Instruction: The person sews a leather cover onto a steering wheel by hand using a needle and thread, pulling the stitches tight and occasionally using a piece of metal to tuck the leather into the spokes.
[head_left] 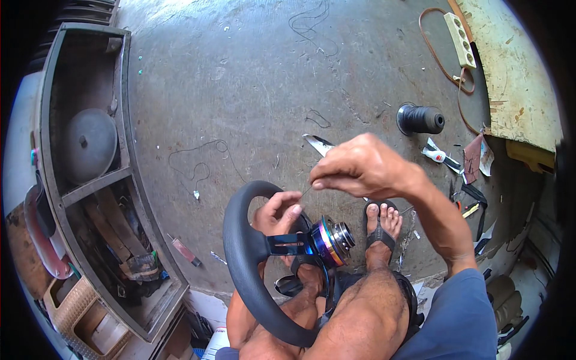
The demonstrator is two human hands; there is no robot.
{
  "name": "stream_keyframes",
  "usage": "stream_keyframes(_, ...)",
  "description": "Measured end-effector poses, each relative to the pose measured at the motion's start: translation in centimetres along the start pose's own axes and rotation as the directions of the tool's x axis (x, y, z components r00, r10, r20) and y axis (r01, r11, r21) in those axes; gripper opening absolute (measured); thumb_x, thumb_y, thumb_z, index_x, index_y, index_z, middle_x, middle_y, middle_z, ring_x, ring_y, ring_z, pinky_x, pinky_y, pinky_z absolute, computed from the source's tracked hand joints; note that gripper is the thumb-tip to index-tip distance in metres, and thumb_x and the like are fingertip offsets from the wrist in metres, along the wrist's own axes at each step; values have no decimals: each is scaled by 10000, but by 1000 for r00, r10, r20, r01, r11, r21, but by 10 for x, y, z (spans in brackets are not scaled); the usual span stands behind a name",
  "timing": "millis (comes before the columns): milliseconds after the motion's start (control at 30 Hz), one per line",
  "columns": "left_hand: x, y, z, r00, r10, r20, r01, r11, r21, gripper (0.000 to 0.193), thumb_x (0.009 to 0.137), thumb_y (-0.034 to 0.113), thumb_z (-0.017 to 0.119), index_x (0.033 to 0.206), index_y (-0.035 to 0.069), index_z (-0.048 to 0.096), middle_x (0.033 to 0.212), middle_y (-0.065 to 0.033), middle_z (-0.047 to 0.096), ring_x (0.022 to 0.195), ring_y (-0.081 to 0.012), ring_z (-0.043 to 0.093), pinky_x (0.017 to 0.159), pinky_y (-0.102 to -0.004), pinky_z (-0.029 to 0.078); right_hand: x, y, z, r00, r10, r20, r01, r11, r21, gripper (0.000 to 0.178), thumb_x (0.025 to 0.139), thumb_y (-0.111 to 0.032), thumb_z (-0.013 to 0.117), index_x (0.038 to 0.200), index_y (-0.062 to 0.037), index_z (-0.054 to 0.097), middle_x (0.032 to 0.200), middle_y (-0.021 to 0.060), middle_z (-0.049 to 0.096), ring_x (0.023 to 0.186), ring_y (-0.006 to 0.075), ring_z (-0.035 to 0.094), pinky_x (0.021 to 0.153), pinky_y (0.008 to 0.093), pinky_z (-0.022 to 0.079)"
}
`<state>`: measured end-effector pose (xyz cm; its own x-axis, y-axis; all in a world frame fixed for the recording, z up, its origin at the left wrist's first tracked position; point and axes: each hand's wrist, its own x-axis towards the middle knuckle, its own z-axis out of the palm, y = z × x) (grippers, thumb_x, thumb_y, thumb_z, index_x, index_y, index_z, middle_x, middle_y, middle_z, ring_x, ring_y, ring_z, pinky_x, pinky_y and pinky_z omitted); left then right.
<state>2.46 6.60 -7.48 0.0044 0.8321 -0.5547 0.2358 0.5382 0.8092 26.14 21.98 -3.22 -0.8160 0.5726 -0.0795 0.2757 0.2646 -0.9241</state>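
Observation:
A black steering wheel (240, 243) stands tilted across my lap, its metal hub (330, 240) with a blue-purple sheen facing right. My left hand (276, 215) shows through the upper opening of the wheel, beside the rim, its fingers curled. What they hold is hidden. Above the wheel, my right hand (360, 168) is closed, thumb and forefinger pinched on a thin dark thread (306, 191). A short stretch of it spans the gap between the fingertips of both hands. Whether a needle is on it is too small to tell.
A spool of black thread (423, 120) lies on the floor at right, near a white glue bottle (435, 155) and scraps. Behind them is a power strip (461, 41) with a brown cord. An open metal cabinet (129, 162) stands at left. Loose thread (201, 168) trails over the floor.

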Motion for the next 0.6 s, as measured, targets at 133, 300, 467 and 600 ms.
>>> stream_keyframes(133, -5, 1, -15, 996, 20, -90, -34, 987, -158, 129, 984, 154, 683, 1058, 50, 692, 892, -25, 688, 708, -109, 605, 672, -278, 493, -17, -29, -60, 998, -2, -57, -18, 937, -348, 143, 871, -202, 758, 938, -76, 753, 838, 96, 720, 773, 302, 710, 687, 407, 555)
stream_keyframes(300, -23, -20, -33, 984, -50, -172, -36, 885, -465, 164, 988, 175, 691, 1050, 30, 644, 884, -63, 647, 762, -160, 621, 677, -321, 523, -56, -47, -102, 993, 59, -104, -102, 876, -472, 121, 856, -158, 762, 908, -54, 730, 788, 102, 667, 722, 292, 672, 652, 408, 525)
stream_keyframes(467, -18, -45, -27, 963, -140, -231, -69, 698, -713, 140, 982, 133, 686, 1063, 28, 642, 937, -88, 656, 822, -183, 646, 716, -334, 544, -101, -51, -109, 947, 265, -183, -319, 848, -423, 121, 846, -112, 764, 911, -21, 717, 731, 121, 590, 662, 287, 602, 606, 407, 444)
stream_keyframes(600, -8, -48, -19, 942, -183, -281, -138, 551, -823, 132, 983, 146, 691, 1041, 31, 662, 933, -67, 651, 805, -163, 643, 719, -318, 535, -130, -48, -108, 862, 406, -304, -499, 784, -369, 106, 843, -79, 752, 902, 3, 717, 694, 91, 540, 616, 215, 534, 590, 365, 407)
